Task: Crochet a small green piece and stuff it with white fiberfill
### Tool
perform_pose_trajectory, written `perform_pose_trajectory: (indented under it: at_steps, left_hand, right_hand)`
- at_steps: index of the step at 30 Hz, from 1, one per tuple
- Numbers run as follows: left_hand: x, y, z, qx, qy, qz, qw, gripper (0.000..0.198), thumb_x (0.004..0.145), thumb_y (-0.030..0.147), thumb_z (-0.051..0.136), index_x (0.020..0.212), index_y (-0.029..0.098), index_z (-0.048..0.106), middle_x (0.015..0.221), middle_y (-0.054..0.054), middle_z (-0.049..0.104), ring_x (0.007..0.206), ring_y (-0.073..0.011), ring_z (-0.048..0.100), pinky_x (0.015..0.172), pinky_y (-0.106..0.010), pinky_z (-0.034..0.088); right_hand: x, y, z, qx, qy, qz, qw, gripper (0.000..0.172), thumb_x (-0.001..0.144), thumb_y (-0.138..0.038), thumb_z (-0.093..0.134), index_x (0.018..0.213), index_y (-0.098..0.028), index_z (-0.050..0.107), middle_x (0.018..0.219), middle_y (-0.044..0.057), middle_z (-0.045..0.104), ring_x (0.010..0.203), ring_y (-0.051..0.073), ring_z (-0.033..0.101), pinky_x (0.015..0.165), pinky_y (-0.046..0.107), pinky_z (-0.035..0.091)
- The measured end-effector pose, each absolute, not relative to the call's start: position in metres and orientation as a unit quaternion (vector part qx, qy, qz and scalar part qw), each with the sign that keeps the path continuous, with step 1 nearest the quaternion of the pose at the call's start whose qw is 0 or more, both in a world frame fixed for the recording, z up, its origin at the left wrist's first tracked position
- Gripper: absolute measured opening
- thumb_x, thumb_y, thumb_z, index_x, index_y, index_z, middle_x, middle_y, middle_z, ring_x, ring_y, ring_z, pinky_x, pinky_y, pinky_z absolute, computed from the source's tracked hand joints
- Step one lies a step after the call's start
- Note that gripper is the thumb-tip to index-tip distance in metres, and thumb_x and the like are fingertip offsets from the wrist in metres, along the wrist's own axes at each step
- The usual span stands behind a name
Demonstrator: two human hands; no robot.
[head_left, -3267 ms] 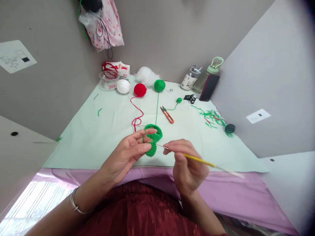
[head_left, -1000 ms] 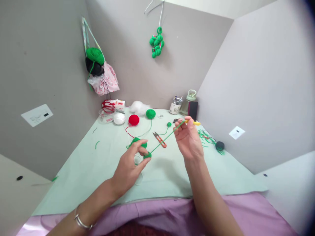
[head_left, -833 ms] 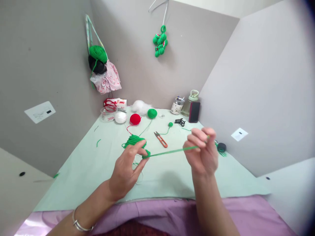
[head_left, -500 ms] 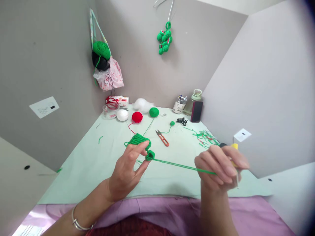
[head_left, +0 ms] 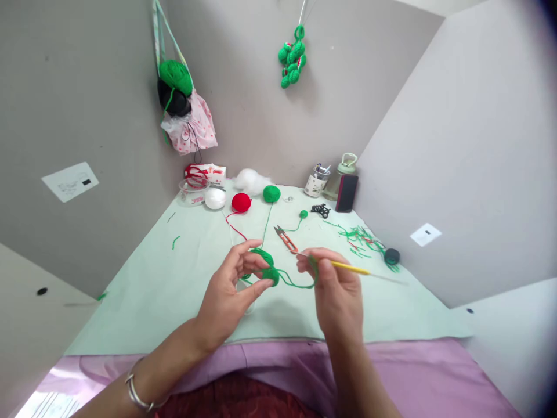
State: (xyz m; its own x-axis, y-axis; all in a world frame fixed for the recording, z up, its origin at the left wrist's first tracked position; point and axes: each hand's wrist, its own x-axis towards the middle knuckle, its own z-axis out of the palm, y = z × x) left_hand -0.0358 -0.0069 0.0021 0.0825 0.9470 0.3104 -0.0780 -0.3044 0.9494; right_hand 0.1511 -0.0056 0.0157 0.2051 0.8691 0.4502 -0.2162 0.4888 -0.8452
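Observation:
My left hand pinches a small green crochet piece between thumb and fingers, just above the pale green table mat. My right hand is closed on a yellow-handled crochet hook, whose handle points out to the right. A slack loop of green yarn hangs between the piece and my right hand. A green strand runs from the piece back to the green yarn ball.
At the back stand a red yarn ball, a white ball, white stuffing, a plastic bowl, a cup, a bottle and a phone. Orange snips lie mid-table. Yarn scraps litter the right side.
My right hand, which had drawn the green yarn out taut to the right, has come back beside the left hand. The yarn now hangs slack.

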Motion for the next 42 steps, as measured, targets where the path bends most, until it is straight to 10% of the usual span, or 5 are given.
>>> perform_pose_trajectory:
  at_steps: [13,20,30,36,42]
  left_hand:
    - [-0.036,-0.005,-0.001,0.516,0.377,0.522,0.565,0.053,0.088,0.027,0.076,0.136,0.025,0.053,0.104,-0.002,0.073,0.094,-0.0175,0.070,0.093,-0.036,0.056]
    - [-0.084,0.018,0.001,0.731,0.401,0.448,0.323,0.012,0.096,0.034,0.070,0.100,0.027,0.079,0.089,-0.002,0.072,0.083,-0.0188,0.064,0.081,-0.035,0.052]
    - [-0.182,0.070,-0.014,0.680,0.598,0.420,0.055,0.031,0.100,0.048,0.051,0.091,0.028,0.073,0.098,0.007,0.072,0.094,-0.0178,0.066,0.071,-0.026,0.045]
    - [-0.144,0.050,0.011,0.761,0.544,0.338,0.104,0.033,0.091,0.052,0.064,0.111,0.029,0.073,0.127,-0.007,0.074,0.119,-0.0369,0.063,0.104,-0.053,0.046]
    - [-0.041,0.009,0.037,0.654,0.350,0.476,0.472,0.054,0.100,0.067,0.051,0.068,0.023,0.050,0.069,0.000,0.047,0.072,-0.0187,0.054,0.088,-0.044,0.059]
  right_hand:
    - [0.126,-0.016,-0.011,-0.392,-0.539,0.394,0.632,0.006,0.090,-0.028,0.080,0.092,-0.028,0.085,0.100,0.006,0.079,0.098,0.021,0.072,0.086,0.033,0.059]
    - [0.157,-0.008,-0.002,-0.386,-0.352,0.552,0.651,0.020,0.067,-0.033,0.095,0.076,-0.024,0.080,0.082,0.003,0.077,0.072,0.015,0.067,0.067,0.028,0.053]
    - [0.205,-0.018,0.007,-0.400,-0.323,0.524,0.679,0.026,0.065,-0.035,0.097,0.076,-0.024,0.076,0.078,0.003,0.073,0.071,0.015,0.063,0.061,0.028,0.049]
    - [0.186,-0.028,0.016,-0.376,-0.374,0.487,0.694,0.022,0.068,-0.038,0.096,0.074,-0.024,0.080,0.074,0.003,0.075,0.063,0.015,0.062,0.056,0.027,0.048]
    - [0.158,-0.028,0.022,-0.357,-0.404,0.461,0.705,0.018,0.071,-0.038,0.094,0.075,-0.026,0.082,0.074,0.004,0.076,0.070,0.017,0.065,0.062,0.029,0.049]
